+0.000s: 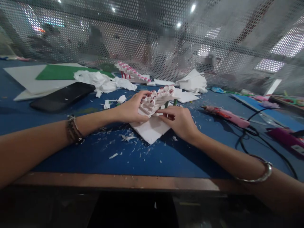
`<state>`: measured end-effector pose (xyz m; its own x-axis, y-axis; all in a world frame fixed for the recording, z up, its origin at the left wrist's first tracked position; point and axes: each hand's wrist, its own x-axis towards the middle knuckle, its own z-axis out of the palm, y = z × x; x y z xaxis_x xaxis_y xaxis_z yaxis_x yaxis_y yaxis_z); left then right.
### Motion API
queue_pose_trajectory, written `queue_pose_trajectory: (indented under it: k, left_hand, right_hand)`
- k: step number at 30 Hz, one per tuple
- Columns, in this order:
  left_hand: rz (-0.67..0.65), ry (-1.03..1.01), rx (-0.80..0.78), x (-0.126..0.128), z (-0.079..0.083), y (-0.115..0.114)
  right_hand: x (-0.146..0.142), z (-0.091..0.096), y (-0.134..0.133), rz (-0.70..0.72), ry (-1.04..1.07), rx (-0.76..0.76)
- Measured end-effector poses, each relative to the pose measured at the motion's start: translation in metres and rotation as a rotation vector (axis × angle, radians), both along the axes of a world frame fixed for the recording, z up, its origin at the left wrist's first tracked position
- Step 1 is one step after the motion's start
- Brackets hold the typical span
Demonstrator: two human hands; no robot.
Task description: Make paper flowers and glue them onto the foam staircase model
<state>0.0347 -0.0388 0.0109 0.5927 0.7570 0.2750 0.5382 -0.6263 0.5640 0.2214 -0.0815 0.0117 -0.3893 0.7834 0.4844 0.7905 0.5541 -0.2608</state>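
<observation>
A small white craft model [156, 98] with dark red tufts on top and green posts beneath rises at the middle of the table. My left hand [133, 109] grips its left side, thumb low and fingers over the top. At the lower front edge of the model, my right hand [179, 122] is closed in a pinch; whatever is between those fingertips is hidden. Under both hands lies a white board [152, 133], one corner pointing toward me. White scraps [128, 137] are scattered just left of that corner.
A pink glue gun or soldering tool [228, 116] with a black cable lies right, near a purple device [285, 139]. Left are a black phone [63, 96], crumpled white paper [97, 80] and a green sheet [61, 72]. Behind stand a pink-tufted model [133, 72] and perforated metal screen [142, 38].
</observation>
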Motion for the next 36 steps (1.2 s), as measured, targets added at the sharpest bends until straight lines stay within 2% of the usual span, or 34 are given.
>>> queue_pose_trajectory:
  k: [7,12,20,36]
  left_hand:
    - [0.010,0.005,-0.019,0.0006,0.0011,-0.0013]
    - [0.014,0.005,-0.029,0.0011,0.0012,-0.0007]
    - [0.007,0.022,-0.031,0.0004,0.0021,-0.0009]
    - [0.020,0.043,-0.010,0.0021,0.0027,-0.0007]
  right_hand:
    - [0.0024,-0.0037,0.0043,0.096,-0.157,0.060]
    - [0.0039,-0.0028,0.0027,0.112,-0.242,0.035]
    - [0.0088,-0.0062,0.0015,0.196,-0.223,-0.009]
    - [0.0069,-0.0020,-0.0016,0.178,-0.430,-0.026]
